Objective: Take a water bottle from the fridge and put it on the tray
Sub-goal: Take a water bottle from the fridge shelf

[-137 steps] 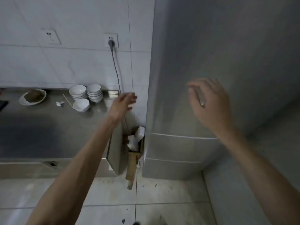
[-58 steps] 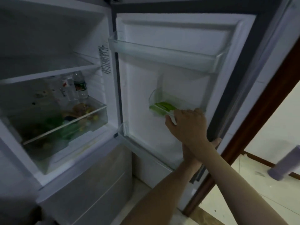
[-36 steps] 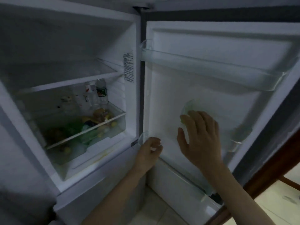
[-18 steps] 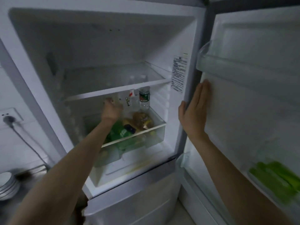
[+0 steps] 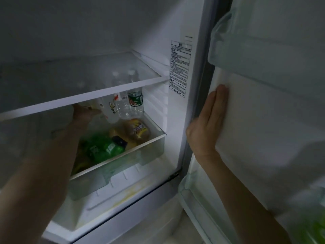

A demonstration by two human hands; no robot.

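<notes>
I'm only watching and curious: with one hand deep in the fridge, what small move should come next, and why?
Probably close the left hand around a bottle and draw it out under the shelf. That hand is already beside the bottles, though its fingers are hidden, while the right hand lies flat on the open door.

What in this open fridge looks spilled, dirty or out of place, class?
A yellowish stain marks the white fridge floor in front of the clear drawer; it looks like a dried spill. The bottles behind stand upright, and nothing else stands out.
</notes>
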